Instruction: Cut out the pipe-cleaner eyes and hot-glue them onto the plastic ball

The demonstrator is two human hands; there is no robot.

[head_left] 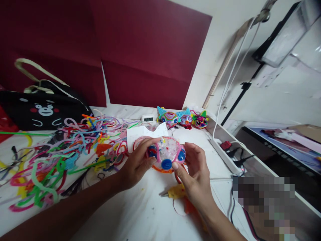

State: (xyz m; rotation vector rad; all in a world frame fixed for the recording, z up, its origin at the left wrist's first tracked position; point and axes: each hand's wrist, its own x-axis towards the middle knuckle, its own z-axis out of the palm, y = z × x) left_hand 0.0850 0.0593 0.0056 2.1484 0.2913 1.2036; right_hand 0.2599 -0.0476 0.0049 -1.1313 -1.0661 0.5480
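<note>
Between my hands is a pipe-cleaner animal head (168, 149) with a clear, speckled shell, blue eyes, pink strips and a round blue nose. My left hand (137, 162) grips its left side, fingers over the top and thumb near the left eye. On the opposite side my right hand (194, 169) holds it, the thumb pressed beside the blue nose. An orange edge shows along the bottom of the head. Below it on the table lies a yellow hot glue gun (177, 191), its metal tip pointing left and its body partly hidden by my right hand.
A tangled heap of colourful pipe cleaners (82, 147) spreads over the left side. Several finished animal heads (185, 118) stand at the back, near a small white digital clock (147, 118). A black bag (45, 108) is at the back left; a power strip (224, 155) lies right.
</note>
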